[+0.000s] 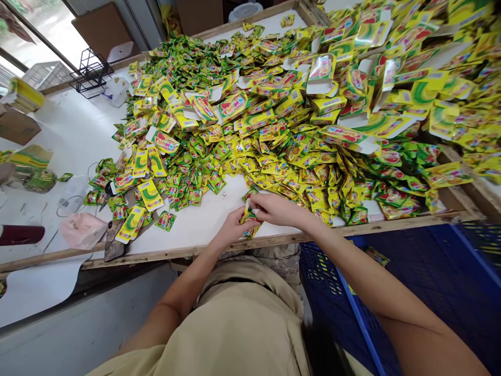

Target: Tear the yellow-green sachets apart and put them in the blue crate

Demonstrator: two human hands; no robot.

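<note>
Close to the table's front edge, my two hands meet over a small yellow-green carton (246, 211) with a white flap. My left hand (234, 225) is closed around it from the left. The fingers of my right hand (274, 209) are pinched together at its top, with a green sachet (249, 194) showing beside them; how much of it they grip is partly hidden. More yellow and green wrapping shows under the fingers. Just beyond my hands lies a heap of yellow sachets (282, 175), and green sachets (188, 180) lie further left.
Flat yellow cartons (235, 104) cover the pile behind. A phone (115, 240), scissors (105, 196) and a pink pouch (83, 231) lie left. A dark red cylinder (21, 235) is at the far left. The wooden table rim (176, 254) runs before me; blue crates (426, 277) stand below right.
</note>
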